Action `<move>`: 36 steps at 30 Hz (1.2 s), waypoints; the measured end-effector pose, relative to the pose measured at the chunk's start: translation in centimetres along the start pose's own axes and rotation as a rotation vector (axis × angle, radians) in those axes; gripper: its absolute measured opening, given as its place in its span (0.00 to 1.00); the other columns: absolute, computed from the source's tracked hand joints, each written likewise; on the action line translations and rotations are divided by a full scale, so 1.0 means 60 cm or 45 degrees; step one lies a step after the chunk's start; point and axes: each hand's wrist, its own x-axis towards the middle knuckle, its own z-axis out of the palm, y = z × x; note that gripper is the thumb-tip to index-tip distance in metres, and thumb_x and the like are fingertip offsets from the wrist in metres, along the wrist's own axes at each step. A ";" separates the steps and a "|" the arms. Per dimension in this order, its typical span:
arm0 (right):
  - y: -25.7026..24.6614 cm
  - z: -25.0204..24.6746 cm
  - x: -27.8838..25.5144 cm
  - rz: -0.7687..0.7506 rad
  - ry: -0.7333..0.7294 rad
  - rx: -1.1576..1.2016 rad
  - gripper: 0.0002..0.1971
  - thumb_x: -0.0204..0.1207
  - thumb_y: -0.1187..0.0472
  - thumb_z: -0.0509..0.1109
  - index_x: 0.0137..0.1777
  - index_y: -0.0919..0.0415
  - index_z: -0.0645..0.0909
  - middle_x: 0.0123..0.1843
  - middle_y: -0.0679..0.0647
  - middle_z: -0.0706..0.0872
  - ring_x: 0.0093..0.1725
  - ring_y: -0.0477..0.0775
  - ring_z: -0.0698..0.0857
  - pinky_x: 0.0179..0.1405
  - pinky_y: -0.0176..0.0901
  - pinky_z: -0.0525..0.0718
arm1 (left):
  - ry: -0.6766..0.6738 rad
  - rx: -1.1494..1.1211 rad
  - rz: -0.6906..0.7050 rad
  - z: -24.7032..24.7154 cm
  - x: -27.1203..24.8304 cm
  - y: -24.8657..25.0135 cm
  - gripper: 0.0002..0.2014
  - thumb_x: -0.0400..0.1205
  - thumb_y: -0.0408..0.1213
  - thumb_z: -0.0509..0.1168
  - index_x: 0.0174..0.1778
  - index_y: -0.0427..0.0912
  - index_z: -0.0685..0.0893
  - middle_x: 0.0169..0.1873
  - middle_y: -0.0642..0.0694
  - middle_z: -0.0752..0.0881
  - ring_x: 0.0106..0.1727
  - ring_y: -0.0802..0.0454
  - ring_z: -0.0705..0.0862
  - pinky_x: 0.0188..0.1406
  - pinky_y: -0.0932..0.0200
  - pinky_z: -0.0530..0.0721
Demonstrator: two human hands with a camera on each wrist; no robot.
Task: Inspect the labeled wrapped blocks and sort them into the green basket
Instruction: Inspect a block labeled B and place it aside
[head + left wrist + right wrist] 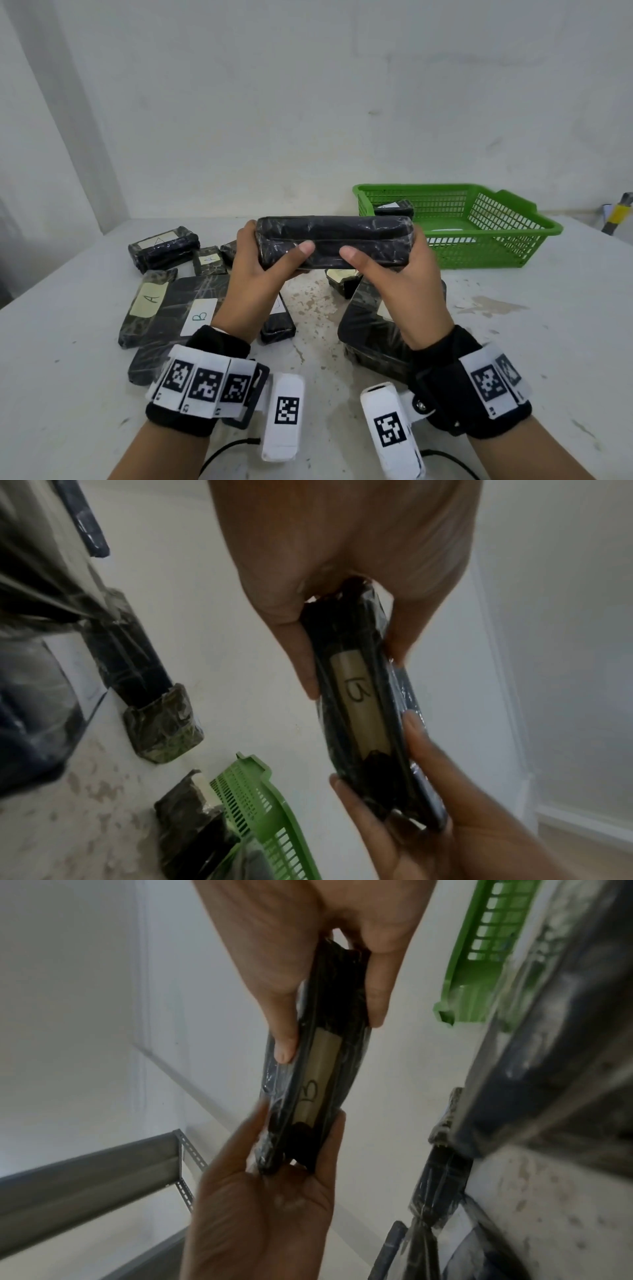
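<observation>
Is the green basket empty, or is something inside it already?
Not empty. The green plastic basket already holds one black wrapped block with a pale label in its far left corner, seen from the head view.

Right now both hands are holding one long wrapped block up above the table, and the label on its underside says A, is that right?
Not quite. Both the left hand and the right hand do hold the long wrapped block above the table, but its label reads B, not A. The left wrist view shows the letter, and the right wrist view shows it too.
</observation>
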 end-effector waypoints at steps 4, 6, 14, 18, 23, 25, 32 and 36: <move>0.002 -0.004 0.003 -0.043 0.003 0.044 0.25 0.62 0.57 0.84 0.58 0.54 0.79 0.54 0.47 0.91 0.56 0.43 0.89 0.57 0.37 0.85 | -0.030 -0.081 0.010 -0.002 0.001 -0.001 0.34 0.68 0.50 0.76 0.66 0.38 0.75 0.63 0.36 0.84 0.64 0.40 0.86 0.60 0.44 0.87; 0.002 -0.004 0.004 -0.047 -0.028 0.035 0.24 0.65 0.57 0.84 0.58 0.54 0.79 0.55 0.48 0.90 0.57 0.43 0.89 0.58 0.36 0.85 | -0.053 -0.109 0.026 -0.006 0.004 -0.004 0.29 0.70 0.47 0.77 0.63 0.42 0.77 0.65 0.31 0.81 0.65 0.37 0.85 0.63 0.40 0.85; -0.016 -0.008 0.012 0.315 -0.131 0.231 0.31 0.71 0.30 0.60 0.68 0.47 0.77 0.63 0.51 0.85 0.59 0.52 0.88 0.42 0.48 0.91 | -0.047 0.081 0.147 -0.008 0.008 -0.004 0.17 0.72 0.36 0.79 0.44 0.50 0.76 0.68 0.29 0.66 0.68 0.36 0.77 0.52 0.65 0.85; -0.012 -0.010 0.016 0.280 -0.017 0.412 0.08 0.86 0.60 0.63 0.62 0.53 0.79 0.49 0.52 0.86 0.46 0.55 0.87 0.32 0.43 0.87 | 0.031 0.100 0.129 -0.002 0.005 -0.005 0.16 0.73 0.33 0.78 0.45 0.46 0.76 0.67 0.30 0.67 0.64 0.38 0.79 0.47 0.68 0.86; -0.010 -0.011 0.021 0.314 0.030 0.574 0.24 0.83 0.71 0.61 0.73 0.50 0.63 0.44 0.56 0.81 0.47 0.57 0.81 0.35 0.43 0.88 | -0.056 -0.293 -0.051 0.000 0.004 0.007 0.19 0.79 0.46 0.73 0.62 0.51 0.74 0.54 0.38 0.85 0.56 0.41 0.87 0.56 0.35 0.87; -0.009 -0.010 0.022 0.358 0.023 0.625 0.22 0.83 0.71 0.60 0.74 0.55 0.66 0.46 0.56 0.82 0.46 0.54 0.83 0.36 0.43 0.88 | -0.057 -0.276 -0.059 -0.002 0.006 0.008 0.18 0.82 0.40 0.67 0.68 0.51 0.73 0.51 0.43 0.88 0.51 0.46 0.89 0.50 0.44 0.89; 0.000 -0.003 0.017 0.359 -0.055 0.476 0.18 0.83 0.62 0.66 0.71 0.67 0.74 0.62 0.63 0.87 0.51 0.52 0.90 0.38 0.42 0.89 | 0.013 -0.114 0.097 -0.012 0.008 0.006 0.21 0.84 0.20 0.60 0.65 0.51 0.79 0.50 0.42 0.86 0.52 0.45 0.86 0.49 0.51 0.90; 0.009 -0.010 0.020 0.306 -0.001 0.376 0.16 0.84 0.69 0.64 0.71 0.67 0.76 0.60 0.63 0.88 0.47 0.51 0.92 0.35 0.42 0.90 | 0.045 -0.109 -0.004 -0.003 0.008 0.000 0.18 0.85 0.35 0.64 0.70 0.54 0.77 0.63 0.40 0.85 0.63 0.45 0.86 0.63 0.45 0.85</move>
